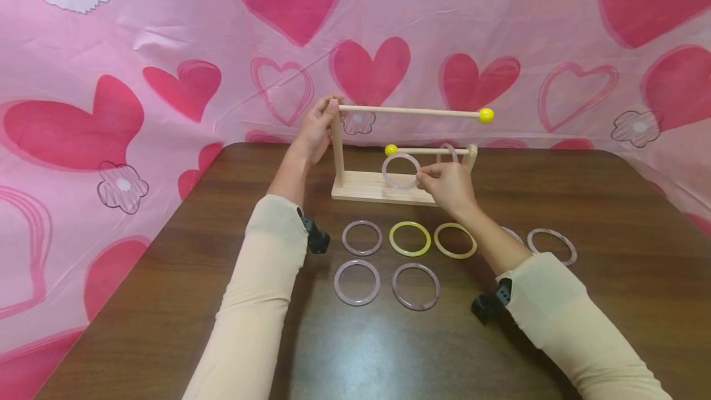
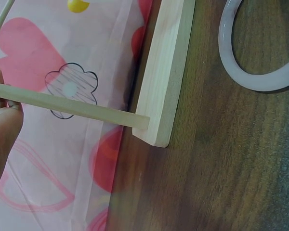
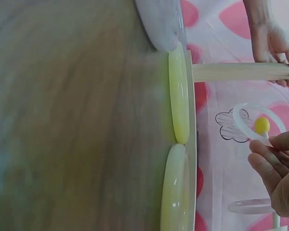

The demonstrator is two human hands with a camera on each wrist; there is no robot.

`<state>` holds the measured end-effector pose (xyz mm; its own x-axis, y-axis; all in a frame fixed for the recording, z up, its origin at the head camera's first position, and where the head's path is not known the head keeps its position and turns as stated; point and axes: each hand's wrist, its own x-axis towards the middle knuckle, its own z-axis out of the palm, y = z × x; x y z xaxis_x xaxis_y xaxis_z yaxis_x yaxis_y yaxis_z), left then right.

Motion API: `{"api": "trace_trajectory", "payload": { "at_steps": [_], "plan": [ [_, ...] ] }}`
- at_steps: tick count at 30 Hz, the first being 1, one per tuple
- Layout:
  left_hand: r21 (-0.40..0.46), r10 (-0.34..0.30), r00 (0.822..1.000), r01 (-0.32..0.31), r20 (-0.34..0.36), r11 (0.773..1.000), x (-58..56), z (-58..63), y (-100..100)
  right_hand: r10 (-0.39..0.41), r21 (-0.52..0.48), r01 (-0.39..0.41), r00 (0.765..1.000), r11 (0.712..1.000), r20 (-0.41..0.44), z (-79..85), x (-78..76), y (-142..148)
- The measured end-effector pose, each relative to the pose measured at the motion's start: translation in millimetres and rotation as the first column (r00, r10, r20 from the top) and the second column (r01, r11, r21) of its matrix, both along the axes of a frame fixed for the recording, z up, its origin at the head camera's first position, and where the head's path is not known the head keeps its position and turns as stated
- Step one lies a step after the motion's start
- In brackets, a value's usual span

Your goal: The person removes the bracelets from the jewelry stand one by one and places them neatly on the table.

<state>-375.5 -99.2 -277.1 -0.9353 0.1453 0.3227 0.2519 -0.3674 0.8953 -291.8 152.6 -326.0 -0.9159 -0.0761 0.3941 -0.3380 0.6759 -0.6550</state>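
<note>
A wooden rack [image 1: 366,189] has a tall post [image 1: 338,150] on its left and a short post on its right, each bearing a horizontal rod. My left hand [image 1: 316,131] grips the top of the tall post. Between thumb and fingers, my right hand [image 1: 451,187] pinches a pale pink bangle [image 1: 384,171] upright. In the right wrist view, the yellow knob [image 3: 262,125] of the lower rod shows inside this bangle's loop. Another pale bangle [image 3: 250,206] hangs on the lower rod, partly hidden by the right hand in the head view.
On the brown table [image 1: 222,326] in front of the rack lie a yellow bangle [image 1: 391,241], a pale yellow bangle [image 1: 436,242] and several mauve or whitish bangles [image 1: 336,283]. The right forearm partly covers one. A pink heart-patterned cloth [image 1: 233,36] hangs behind the table.
</note>
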Motion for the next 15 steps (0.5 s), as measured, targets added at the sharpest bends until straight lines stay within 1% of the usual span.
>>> {"api": "trace_trajectory", "payload": {
  "at_steps": [7,15],
  "plan": [
    [-0.005,0.001,1.000,-0.001,0.000,1.000,-0.1,0.5,-0.6,0.015,0.016,-0.015,1.000,1.000,-0.014,-0.6,3.9,5.0],
    [-0.001,-0.004,1.000,0.004,0.000,1.000,0.1,0.2,-0.2,0.020,0.000,-0.020,1.000,1.000,-0.023,-2.1,6.2,9.2]
  ]
}}
